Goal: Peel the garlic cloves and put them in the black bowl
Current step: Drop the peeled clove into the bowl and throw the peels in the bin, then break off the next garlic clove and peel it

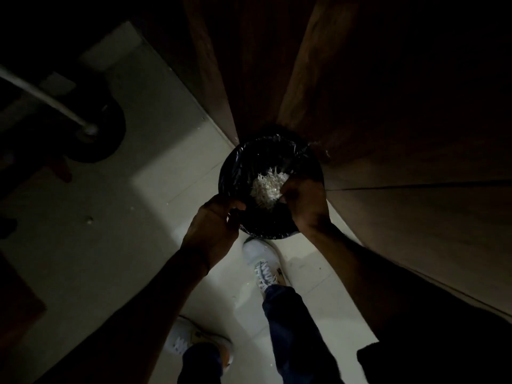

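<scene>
A round bin with a black plastic liner (235, 173) stands on the pale floor against a dark wooden cabinet. My left hand (216, 217) grips the liner at the bin's near-left rim, fingers curled over the edge. Over the right side of the opening, my right hand (303, 200) is curled around a clump of white garlic peels (267, 187). The light is dim. I see no black bowl and no peeled cloves in this view.
Wooden cabinet fronts (388, 134) rise behind and to the right of the bin. My white shoes (263, 261) stand just in front of it on the tiled floor (116, 245). At the left are a dark round base (105, 128) and a metal pole.
</scene>
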